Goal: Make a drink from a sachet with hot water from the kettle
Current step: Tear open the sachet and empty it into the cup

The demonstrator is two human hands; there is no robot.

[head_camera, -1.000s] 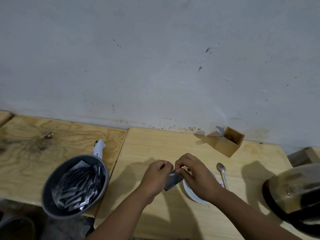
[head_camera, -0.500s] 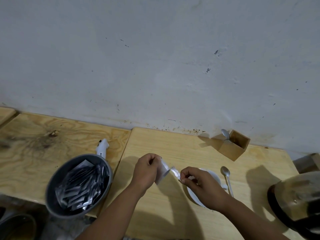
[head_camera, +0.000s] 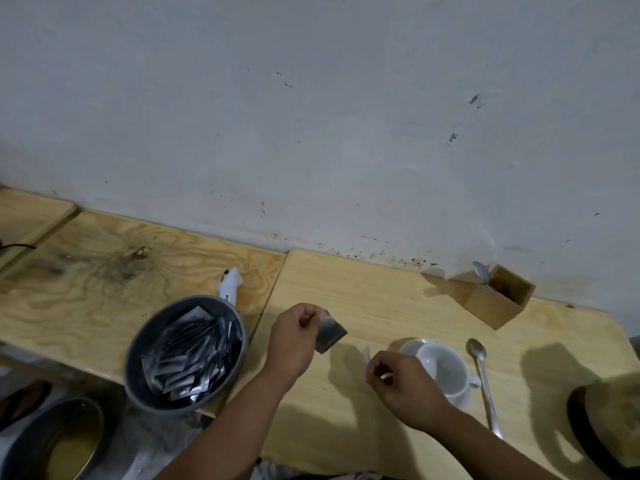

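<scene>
The left hand [head_camera: 294, 341] pinches the silver sachet [head_camera: 330, 333] by 1 corner and holds it clear of the tabletop, likely to keep the torn mouth from spilling, while the right hand [head_camera: 403, 386] pinches the torn-off strip [head_camera: 367, 353]. Just right of that hand stands the empty white cup [head_camera: 441, 367], its rim unobstructed for pouring. Beyond it lie the spoon [head_camera: 483, 379] and, at the table's edge, the kettle [head_camera: 609, 420]; bare wood between the hands leaves room.

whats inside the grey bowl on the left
The grey bowl holds a loose pile of silvery sachets, overlapping at all angles. The pile covers the bowl's bottom, so anything beneath it cannot be seen, and the sachets cannot be counted.
</scene>
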